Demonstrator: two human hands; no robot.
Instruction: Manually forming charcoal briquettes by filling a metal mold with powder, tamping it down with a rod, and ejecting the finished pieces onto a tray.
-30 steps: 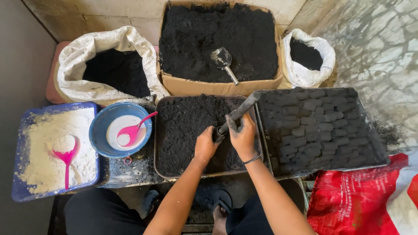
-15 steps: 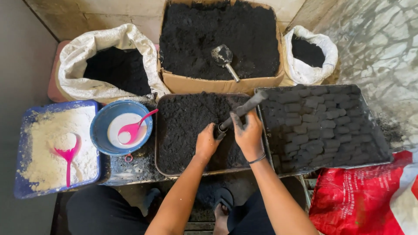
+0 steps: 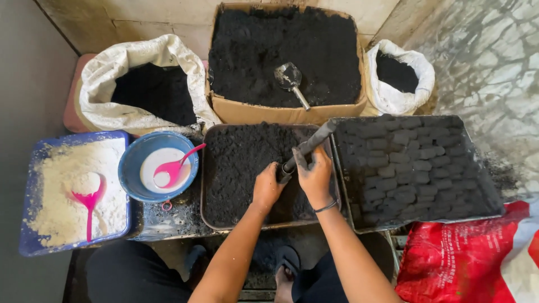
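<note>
A cardboard box (image 3: 247, 115) of black powder, holding a metal scoop (image 3: 290, 78), stands behind two trays: the right tray (image 3: 494, 199) bears rows of pressed black blocks (image 3: 412, 163), and the centre tray (image 3: 209, 174) holds loose powder. White sacks (image 3: 129, 62) flank the box; a blue tray (image 3: 28, 247) of pale powder and a blue bowl (image 3: 132, 174) with a pink spoon (image 3: 174, 165) lie left. Over the centre tray, the left hand (image 3: 266, 188) and right hand (image 3: 314, 174) close together around the lower end of a dark tube-shaped tool (image 3: 309, 147), tilted toward the blocks. Judged risk: powder-coated fingers could slip, swinging the raised end into the nearest blocks.
</note>
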